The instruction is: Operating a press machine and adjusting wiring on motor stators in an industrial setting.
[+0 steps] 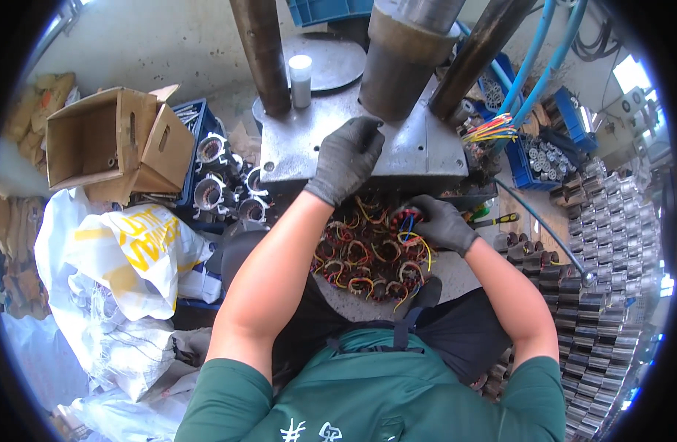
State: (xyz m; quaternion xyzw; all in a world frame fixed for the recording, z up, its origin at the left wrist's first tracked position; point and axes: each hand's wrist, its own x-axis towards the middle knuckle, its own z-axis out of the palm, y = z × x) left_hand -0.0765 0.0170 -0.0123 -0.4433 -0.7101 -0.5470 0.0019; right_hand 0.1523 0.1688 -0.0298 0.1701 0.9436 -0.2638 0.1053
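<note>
My left hand (pixel 350 156), in a dark grey work glove, is over the front of the metal press table (pixel 294 151). Its fingers are curled together, and whatever they may hold is hidden. In a matching glove, my right hand (pixel 443 225) grips a wound motor stator (pixel 406 218) with red, blue and yellow leads, just below the table's front edge. Under both hands, several more wound stators (pixel 360 254) stand close together, their coloured leads sticking up. The thick press ram (pixel 397 70) comes down to the table ahead of my left hand.
Steel columns (pixel 261 55) flank the ram; a white-capped cylinder (pixel 301 81) stands on the table. To the left are motor housings (pixel 210 193), a cardboard box (pixel 95 140) and white plastic bags (pixel 124 250). Stacked steel cores (pixel 611 265) fill the right, near a screwdriver (pixel 500 219).
</note>
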